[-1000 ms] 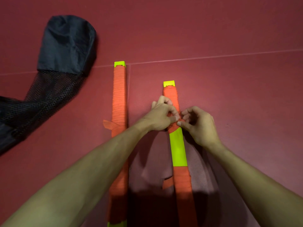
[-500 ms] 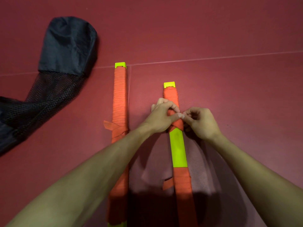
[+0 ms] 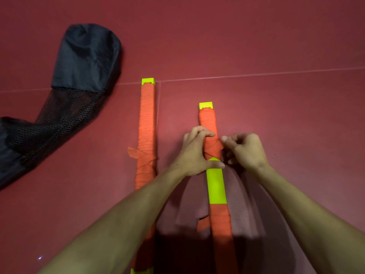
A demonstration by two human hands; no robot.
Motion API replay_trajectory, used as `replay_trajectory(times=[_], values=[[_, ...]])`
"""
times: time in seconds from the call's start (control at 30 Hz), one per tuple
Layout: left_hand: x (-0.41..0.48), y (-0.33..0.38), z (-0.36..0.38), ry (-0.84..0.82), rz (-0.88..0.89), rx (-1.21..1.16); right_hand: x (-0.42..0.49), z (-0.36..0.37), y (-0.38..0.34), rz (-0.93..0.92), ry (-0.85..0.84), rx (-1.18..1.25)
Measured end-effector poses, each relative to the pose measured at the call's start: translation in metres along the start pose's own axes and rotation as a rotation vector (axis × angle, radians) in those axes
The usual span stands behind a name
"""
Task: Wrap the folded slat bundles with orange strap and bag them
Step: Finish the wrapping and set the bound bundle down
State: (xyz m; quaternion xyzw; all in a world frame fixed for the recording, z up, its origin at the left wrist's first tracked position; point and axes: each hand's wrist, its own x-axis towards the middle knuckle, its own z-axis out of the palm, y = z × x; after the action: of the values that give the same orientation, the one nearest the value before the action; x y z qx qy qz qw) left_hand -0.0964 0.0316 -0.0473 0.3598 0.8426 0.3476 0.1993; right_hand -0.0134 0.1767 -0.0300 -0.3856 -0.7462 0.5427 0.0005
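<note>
Red floor mat (image 3: 276,115), right slat bundle (image 3: 216,184) lying on it: left hand (image 3: 194,153) clamps the bundle, right hand (image 3: 246,151) fingers curl, pinching the orange strap (image 3: 212,149) end; relaxing either grip would probably loosen the unfinished wrap.

No legible text, label, brand, number or sign anywhere in view.

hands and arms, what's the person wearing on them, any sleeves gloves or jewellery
Nothing worn shows in the head view. The left hand and right hand are ungloved, and no rings show on the fingers in view. The left forearm and right forearm are bare to the frame edge, with no sleeves, watch or wristband.
</note>
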Motion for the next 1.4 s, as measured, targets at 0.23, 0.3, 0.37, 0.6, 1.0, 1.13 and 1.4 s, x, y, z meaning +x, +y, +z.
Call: replay_trajectory(times=[0.23,0.3,0.37,0.6,1.0,1.13,1.4], values=[[-0.005,0.004,0.016,0.122,-0.008,0.077,0.003,0.002,0.000,-0.019,-0.032,0.033],[-0.005,0.002,0.017,0.138,0.003,0.080,0.003,-0.001,0.002,0.010,-0.049,0.094],[-0.006,0.000,0.017,0.151,0.004,0.074,0.001,-0.003,0.002,0.030,-0.076,0.149],[-0.010,0.011,0.023,0.172,-0.074,-0.005,-0.010,0.003,-0.002,0.154,-0.040,0.469],[-0.021,0.022,0.024,0.281,-0.191,-0.337,-0.014,0.005,-0.012,0.070,-0.095,0.574],[-0.034,0.022,0.025,0.296,-0.224,-0.431,-0.021,0.001,-0.011,0.023,-0.168,0.569],[-0.043,0.023,0.022,0.345,-0.286,-0.535,-0.023,0.005,-0.011,0.057,-0.219,0.690]])
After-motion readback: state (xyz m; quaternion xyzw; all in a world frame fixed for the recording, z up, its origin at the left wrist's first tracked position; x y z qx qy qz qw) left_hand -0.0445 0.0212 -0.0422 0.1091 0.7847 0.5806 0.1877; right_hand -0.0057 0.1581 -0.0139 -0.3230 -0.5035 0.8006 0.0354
